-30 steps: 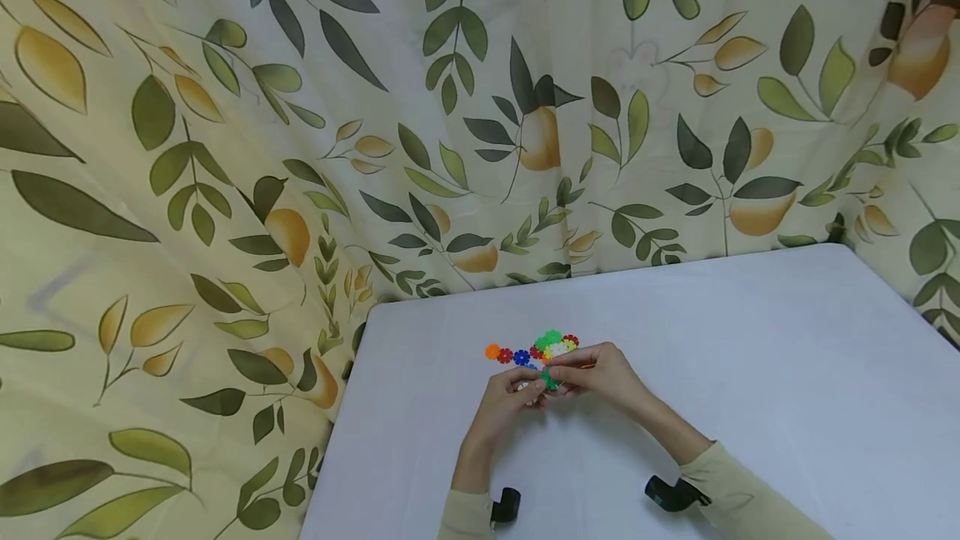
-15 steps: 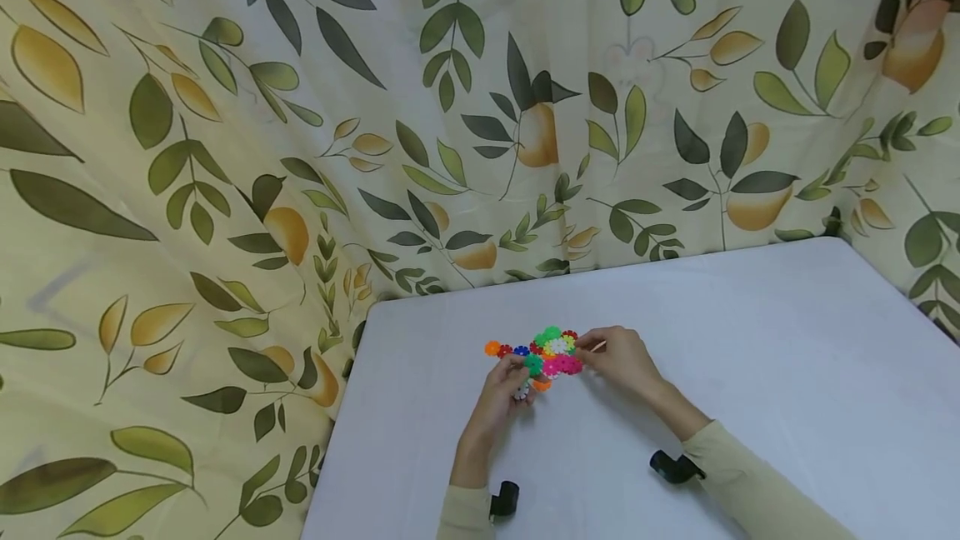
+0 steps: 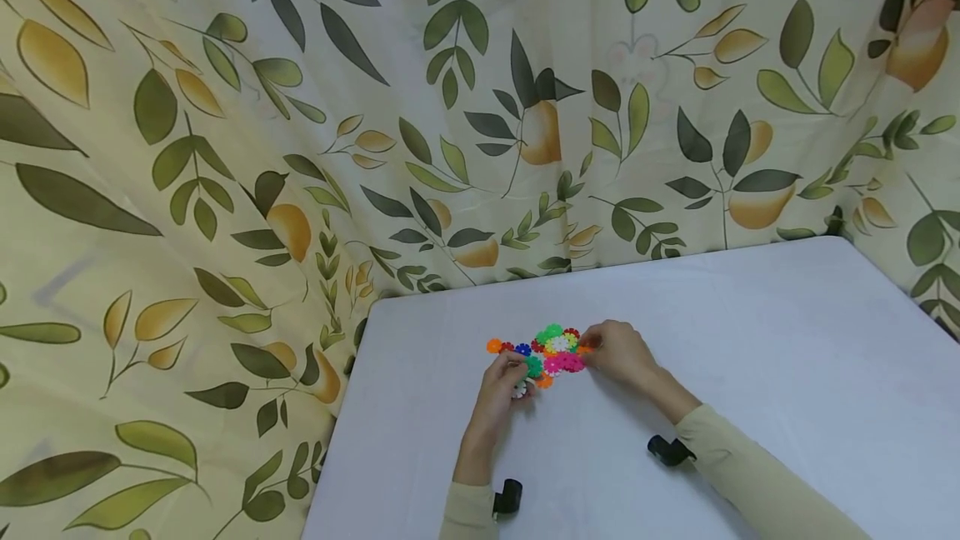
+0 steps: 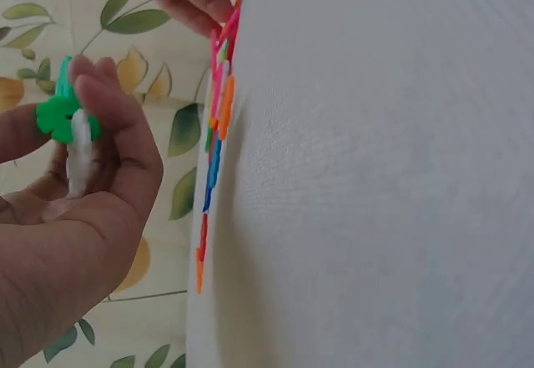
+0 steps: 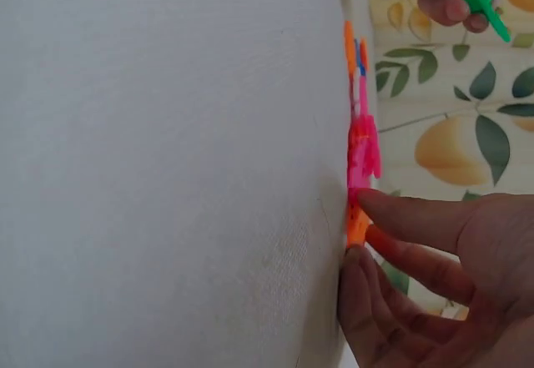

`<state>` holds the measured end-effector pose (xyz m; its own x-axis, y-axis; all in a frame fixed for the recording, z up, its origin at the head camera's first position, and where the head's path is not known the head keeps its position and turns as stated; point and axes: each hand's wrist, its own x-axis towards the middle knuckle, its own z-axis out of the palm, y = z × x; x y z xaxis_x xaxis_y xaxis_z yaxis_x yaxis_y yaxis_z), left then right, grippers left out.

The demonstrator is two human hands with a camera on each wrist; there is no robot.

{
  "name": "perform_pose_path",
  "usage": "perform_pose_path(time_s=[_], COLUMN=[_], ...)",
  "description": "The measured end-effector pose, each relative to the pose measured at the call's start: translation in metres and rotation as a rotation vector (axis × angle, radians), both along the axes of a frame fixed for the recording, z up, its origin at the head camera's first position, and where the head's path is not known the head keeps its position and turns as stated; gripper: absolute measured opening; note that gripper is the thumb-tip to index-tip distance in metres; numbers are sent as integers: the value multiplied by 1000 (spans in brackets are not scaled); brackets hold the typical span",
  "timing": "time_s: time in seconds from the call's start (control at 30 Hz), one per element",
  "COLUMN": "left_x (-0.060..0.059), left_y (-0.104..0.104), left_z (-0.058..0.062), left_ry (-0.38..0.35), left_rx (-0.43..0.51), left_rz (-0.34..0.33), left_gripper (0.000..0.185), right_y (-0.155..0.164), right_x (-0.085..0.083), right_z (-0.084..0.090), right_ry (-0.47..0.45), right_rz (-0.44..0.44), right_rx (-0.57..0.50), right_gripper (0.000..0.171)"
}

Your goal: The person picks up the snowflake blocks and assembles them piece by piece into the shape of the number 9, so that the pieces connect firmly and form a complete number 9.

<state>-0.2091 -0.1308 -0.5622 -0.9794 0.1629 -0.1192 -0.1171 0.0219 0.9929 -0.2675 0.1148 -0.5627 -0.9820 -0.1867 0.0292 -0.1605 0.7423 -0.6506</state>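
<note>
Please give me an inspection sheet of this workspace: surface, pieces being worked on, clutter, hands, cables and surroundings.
Surface: white table, covered in plain white cloth.
Work pieces: colourful plastic discs lying flat in a cluster at the table's far-left part; a green disc joined with a white disc, lifted off the table.
Clutter: nothing seen.
Hands: left hand pinches the green and white discs; right hand touches an orange disc at the cluster's right edge with its fingertips.
Cables: nothing seen; a black wrist camera mount sits on each forearm.
Surroundings: leaf-and-fruit print curtain hangs behind and left of the table.
</note>
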Motion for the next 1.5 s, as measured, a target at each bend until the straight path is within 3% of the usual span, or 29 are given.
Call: perform_pose_path(time_s=[0.23,0.6,0.8,1.5], left_x=[2,0,0,2], left_y=[3,2,2,8], left_z=[3,2,4,2], left_ry=[-34,-16,-35,-15], left_rx=[17,13,12,53], left_rz=[12,38,51,45], left_gripper=[18,24,22,23], right_y=[6,4,-2,-9], right_x=[2,20,28,36], right_z=[2,17,23,19], right_ry=[-9,19,27,75], right_rz=[-27,126,184,208], right_rx=[-41,-403,-519,-632], right_gripper=[17,10,17,17])
